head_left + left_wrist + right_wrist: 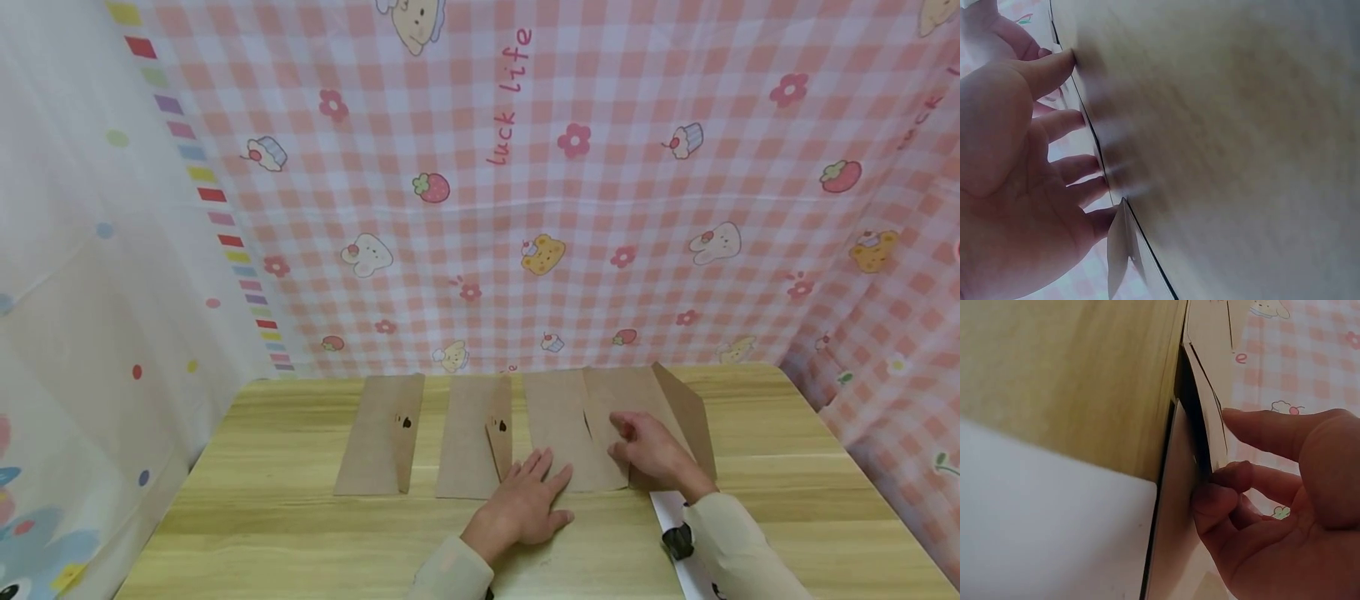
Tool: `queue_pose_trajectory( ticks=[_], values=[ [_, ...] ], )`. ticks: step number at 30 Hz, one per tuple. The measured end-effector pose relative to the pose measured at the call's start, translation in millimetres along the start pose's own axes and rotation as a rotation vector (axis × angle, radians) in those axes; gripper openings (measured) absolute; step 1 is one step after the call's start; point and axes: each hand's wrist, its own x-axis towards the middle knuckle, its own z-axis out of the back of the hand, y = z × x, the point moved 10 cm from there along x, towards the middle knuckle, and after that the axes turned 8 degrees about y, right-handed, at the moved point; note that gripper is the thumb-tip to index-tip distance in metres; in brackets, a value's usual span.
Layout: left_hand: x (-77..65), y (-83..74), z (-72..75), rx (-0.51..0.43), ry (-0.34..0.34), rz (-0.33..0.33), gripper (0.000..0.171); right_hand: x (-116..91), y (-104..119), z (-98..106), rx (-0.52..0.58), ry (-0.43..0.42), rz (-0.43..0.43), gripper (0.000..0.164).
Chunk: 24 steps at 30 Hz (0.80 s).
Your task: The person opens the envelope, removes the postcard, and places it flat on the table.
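Note:
Several brown kraft-paper envelopes lie side by side on the wooden table. The left envelope (367, 442) and its neighbour (463, 442) each bear a small dark print near a raised flap. My left hand (522, 502), fingers spread, rests at the near edge between that neighbour and the third envelope (555, 433). In the left wrist view its fingertips touch along the table edge line, near an upright paper flap (1121, 250). My right hand (652, 452) pinches a brown paper flap (1207, 406) between thumb and fingers, seen in the right wrist view. Right of it stands a raised flap (690, 417).
A white sheet (667, 508) lies under the right forearm, with a black object (678, 542) by the sleeve. The wooden tabletop (262, 517) ends at a pink checked cloth (480, 225) behind; a pale curtain (112, 292) hangs on the left.

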Motion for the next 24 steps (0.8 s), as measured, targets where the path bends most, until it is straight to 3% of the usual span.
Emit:
queue_pose_trajectory(
  ticks=[17, 24],
  values=[
    [0.9, -0.6, -0.2, -0.003, -0.006, 0.006, 0.063, 14.6, -16.5, -0.8, 0.057, -0.027, -0.112, 0.056],
    [0.4, 0.1, 0.1, -0.004, -0.010, 0.009, 0.063, 20.4, -22.8, -3.7, 0.025, -0.036, -0.143, 0.058]
  ],
)
